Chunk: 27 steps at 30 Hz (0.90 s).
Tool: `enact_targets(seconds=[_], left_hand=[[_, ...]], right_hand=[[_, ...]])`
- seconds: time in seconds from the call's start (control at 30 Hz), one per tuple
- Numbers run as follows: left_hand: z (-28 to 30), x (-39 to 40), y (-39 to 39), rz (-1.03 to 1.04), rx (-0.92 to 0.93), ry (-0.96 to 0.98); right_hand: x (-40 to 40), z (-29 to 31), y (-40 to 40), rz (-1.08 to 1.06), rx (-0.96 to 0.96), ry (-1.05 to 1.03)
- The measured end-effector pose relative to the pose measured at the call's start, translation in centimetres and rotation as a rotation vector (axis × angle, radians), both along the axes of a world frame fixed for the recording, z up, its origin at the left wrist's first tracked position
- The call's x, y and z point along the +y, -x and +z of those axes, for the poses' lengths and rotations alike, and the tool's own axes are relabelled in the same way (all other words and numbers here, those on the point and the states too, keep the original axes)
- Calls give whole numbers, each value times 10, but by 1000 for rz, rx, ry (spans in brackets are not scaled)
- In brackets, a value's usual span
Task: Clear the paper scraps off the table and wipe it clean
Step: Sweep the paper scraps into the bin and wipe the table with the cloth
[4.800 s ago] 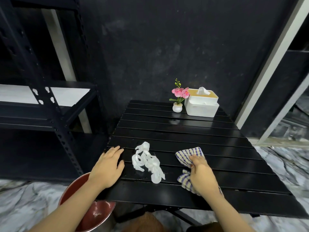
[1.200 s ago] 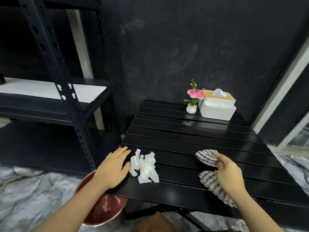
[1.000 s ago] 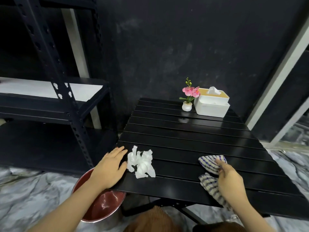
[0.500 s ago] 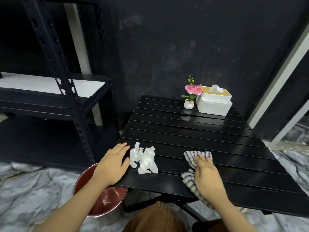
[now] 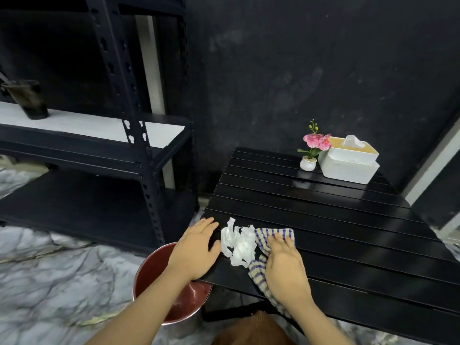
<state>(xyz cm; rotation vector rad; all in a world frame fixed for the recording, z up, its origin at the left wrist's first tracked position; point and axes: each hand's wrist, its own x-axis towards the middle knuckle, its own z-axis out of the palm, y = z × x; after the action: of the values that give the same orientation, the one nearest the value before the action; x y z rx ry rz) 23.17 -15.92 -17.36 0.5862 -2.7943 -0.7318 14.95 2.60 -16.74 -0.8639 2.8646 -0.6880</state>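
- My right grip (image 5: 283,260) is pressing down on the checked cloth (image 5: 273,236), fingers laid fairly flat over the bunched fabric, so I judge it a press more than a clench; the cloth is acting as a pusher, its leading edge touching the paper scraps (image 5: 237,244).
- My left grip (image 5: 195,247) is lying released and flat on the near-left corner of the bench (image 5: 323,220), fingers straight, thumb just beside the scraps; I am holding it there as a stop and a guide, so the pile is heading over the edge and not scattering.
- The paper scraps are sitting between my two hands, crumpled together, close to the bench's left edge.
- The red bucket (image 5: 154,275) is standing on the floor directly below that corner, placed, I judge, to catch what I am sweeping off.
- The flower pot (image 5: 308,163) and tissue box (image 5: 348,161) are staying at the far end, well apart from the work.
- Compared with half a second ago, my right hand and cloth are now up against the scraps where there was a clear gap; the pile is looking more tightly bunched, and my left hand is staying where it was.
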Motion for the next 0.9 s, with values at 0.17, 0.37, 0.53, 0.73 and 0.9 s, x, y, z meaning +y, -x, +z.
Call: enact_targets(seconds=[0.17,0.37,0.53,0.73,0.9], left_hand=[[6,-9,-1,6,-29,19],[27,-49,-24,93,-38,95],[42,-80,-45,164,-68,118],[45,-85,-49,173,-64,112],[43,-75,-39,161,-33,101]], right_hand=[[-22,1,-6,36,-8,-27],[-62,-2,-19,120,-21,-42],[-108,2,-41,188,-54,5],[-147,4,-59,288,-105,112],[-139,16,-56,187,-274,428]])
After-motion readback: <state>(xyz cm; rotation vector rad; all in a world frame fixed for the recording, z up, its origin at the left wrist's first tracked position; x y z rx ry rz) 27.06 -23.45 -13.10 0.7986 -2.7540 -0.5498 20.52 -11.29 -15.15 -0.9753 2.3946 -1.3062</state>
